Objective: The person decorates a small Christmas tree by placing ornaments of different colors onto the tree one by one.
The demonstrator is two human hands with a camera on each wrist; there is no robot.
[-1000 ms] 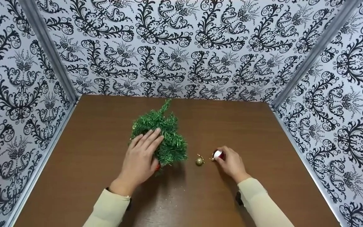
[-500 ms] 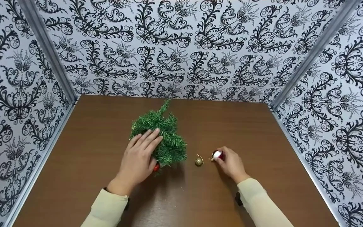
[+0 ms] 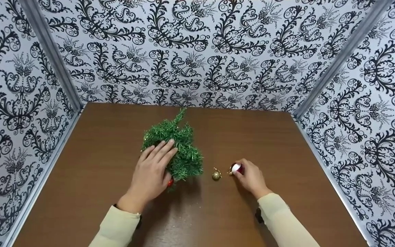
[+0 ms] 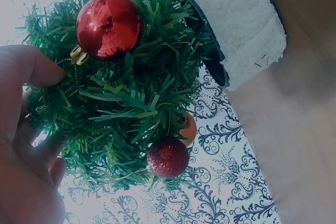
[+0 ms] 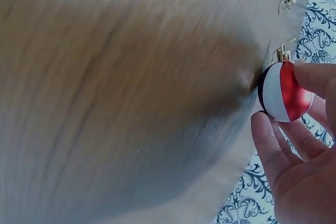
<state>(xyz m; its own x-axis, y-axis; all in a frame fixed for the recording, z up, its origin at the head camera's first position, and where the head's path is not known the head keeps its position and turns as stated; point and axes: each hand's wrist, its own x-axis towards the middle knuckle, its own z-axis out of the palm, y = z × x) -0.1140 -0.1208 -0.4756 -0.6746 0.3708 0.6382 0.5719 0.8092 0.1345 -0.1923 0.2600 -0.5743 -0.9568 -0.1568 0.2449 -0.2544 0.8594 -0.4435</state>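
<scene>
In the head view my left hand [image 3: 150, 174] lies over a small artificial Christmas tree [image 3: 185, 156], its fingers among the green branches. Seen from the left wrist, the thumb and fingers reach round the foliage near a shiny red bauble [image 4: 108, 26]. A glittery dark red bauble [image 4: 168, 158] and an orange one [image 4: 188, 129] also hang there. To the right, my right hand [image 3: 252, 178] pinches a red and white striped bauble [image 5: 286, 92] by its sides, low over the table. Its gold cap and loop show in the right wrist view.
A glittery gold bauble [image 3: 216, 176] with a cord lies on the brown table [image 3: 252, 137] between the tree and the right hand. The tree's base [image 4: 247, 32] has a white snowy-looking cover. Patterned panels [image 3: 190, 51] enclose the back and sides.
Almost nothing differs. The left hand stays on the tree with only a slight shift, and the right hand keeps the striped bauble in the same place.
</scene>
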